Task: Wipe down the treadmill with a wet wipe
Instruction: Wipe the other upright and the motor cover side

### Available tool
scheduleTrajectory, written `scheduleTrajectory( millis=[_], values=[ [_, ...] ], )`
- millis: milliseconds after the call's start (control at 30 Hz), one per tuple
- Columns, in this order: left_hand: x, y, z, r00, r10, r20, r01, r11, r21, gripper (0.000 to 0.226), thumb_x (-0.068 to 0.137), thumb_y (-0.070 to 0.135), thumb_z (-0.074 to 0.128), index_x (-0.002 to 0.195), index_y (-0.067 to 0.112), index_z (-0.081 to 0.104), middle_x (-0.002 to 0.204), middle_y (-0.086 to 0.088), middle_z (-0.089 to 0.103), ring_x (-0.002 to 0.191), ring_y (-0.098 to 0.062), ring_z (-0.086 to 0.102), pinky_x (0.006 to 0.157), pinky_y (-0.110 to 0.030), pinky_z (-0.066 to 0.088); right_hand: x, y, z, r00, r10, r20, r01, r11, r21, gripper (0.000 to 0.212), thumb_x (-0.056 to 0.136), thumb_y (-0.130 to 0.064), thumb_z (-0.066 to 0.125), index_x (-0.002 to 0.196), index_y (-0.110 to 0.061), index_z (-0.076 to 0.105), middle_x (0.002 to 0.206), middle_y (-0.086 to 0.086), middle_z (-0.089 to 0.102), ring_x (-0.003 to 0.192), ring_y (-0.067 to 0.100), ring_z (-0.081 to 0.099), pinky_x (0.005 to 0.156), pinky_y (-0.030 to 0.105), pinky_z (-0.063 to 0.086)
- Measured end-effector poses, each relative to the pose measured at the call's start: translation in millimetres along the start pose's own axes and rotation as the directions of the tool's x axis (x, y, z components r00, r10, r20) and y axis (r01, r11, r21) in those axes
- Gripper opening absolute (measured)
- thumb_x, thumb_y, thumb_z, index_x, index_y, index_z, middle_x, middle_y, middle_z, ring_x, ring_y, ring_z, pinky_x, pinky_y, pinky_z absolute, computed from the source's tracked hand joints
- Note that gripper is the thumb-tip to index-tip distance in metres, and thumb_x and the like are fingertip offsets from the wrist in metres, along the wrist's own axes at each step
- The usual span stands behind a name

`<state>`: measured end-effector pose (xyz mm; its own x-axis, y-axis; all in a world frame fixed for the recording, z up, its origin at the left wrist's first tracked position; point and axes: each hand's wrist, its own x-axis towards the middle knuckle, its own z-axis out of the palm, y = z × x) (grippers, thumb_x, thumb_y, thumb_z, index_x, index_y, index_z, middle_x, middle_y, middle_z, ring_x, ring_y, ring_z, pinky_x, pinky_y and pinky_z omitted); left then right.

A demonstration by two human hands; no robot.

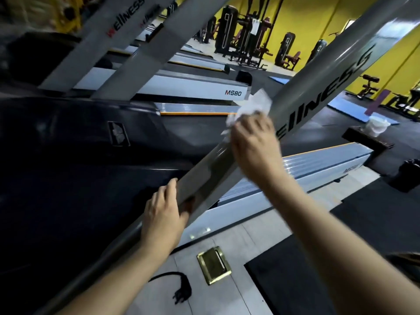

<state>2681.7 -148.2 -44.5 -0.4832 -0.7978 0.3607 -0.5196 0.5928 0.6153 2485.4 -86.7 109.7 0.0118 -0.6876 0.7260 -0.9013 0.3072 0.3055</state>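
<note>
Hiding most of its own fingers, the right hand (252, 142) presses a bunched wet wipe (250, 108) onto the treadmill upright (322, 87); the left hand (163, 214) grips the upright's lower edge, floor open beneath.

The grey upright (318, 96) at centre right reads "wellness". The upper-left upright (122, 17) too. "MS80" marks a treadmill side rail (233, 93) at upper centre

left hand (162, 212) grip curled, right hand (254, 142) clutching
</note>
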Motion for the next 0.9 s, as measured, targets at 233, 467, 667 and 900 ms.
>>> scheduleTrajectory(
  millis=[233, 467, 667, 900],
  values=[
    [1.3, -17.9, -1.0, 0.997, 0.071, 0.041, -0.073, 0.997, 0.038, 0.070, 0.088, 0.011, 0.074, 0.149, 0.013, 0.041, 0.133, -0.010, 0.058, 0.115, -0.034, 0.057, 0.099, -0.045, 0.048, -41.9, -73.6, 21.9, 0.940, -0.329, 0.094, 0.309, 0.934, 0.179, 0.031, 0.101, -0.019, 0.051, 0.123, -0.002, 0.065, 0.104, 0.011, 0.064, 0.106, 0.034, 0.059, 0.111, 0.041, 0.036],
    [-1.9, -13.2, 2.6, 0.996, 0.086, -0.029, -0.085, 0.996, 0.029, 0.063, 0.092, 0.038, 0.066, 0.144, 0.015, 0.040, 0.127, -0.014, 0.061, 0.106, -0.038, 0.058, 0.088, -0.053, 0.050, -37.1, -29.8, 16.9, 0.976, 0.213, -0.044, -0.196, 0.948, 0.250, 0.043, 0.105, -0.018, 0.050, 0.148, -0.012, 0.050, 0.159, 0.015, 0.037, 0.152, 0.030, 0.026, 0.124, 0.050, 0.018],
    [14.7, 5.3, -4.6, 0.971, 0.235, 0.046, -0.235, 0.972, 0.002, 0.106, 0.082, -0.001, 0.072, 0.164, 0.018, 0.009, 0.167, -0.010, 0.024, 0.149, -0.030, 0.033, 0.121, -0.044, 0.030, -64.4, -119.4, 22.1, 0.648, 0.722, 0.243, -0.608, 0.297, 0.736, 0.064, 0.110, -0.033, 0.039, 0.161, -0.037, 0.002, 0.169, -0.011, -0.009, 0.152, 0.001, -0.014, 0.121, 0.022, 0.011],
    [50.1, 50.6, 0.1, 0.902, 0.429, -0.046, -0.425, 0.901, 0.084, 0.097, 0.087, -0.004, 0.064, 0.164, 0.010, 0.007, 0.165, -0.015, 0.028, 0.144, -0.031, 0.039, 0.111, -0.041, 0.041, 46.0, 26.4, -2.5, 0.366, 0.903, 0.224, -0.684, 0.098, 0.723, 0.074, 0.107, -0.041, 0.039, 0.161, -0.024, -0.008, 0.169, 0.009, -0.006, 0.156, 0.023, -0.007, 0.126, 0.041, 0.000]
  ],
)
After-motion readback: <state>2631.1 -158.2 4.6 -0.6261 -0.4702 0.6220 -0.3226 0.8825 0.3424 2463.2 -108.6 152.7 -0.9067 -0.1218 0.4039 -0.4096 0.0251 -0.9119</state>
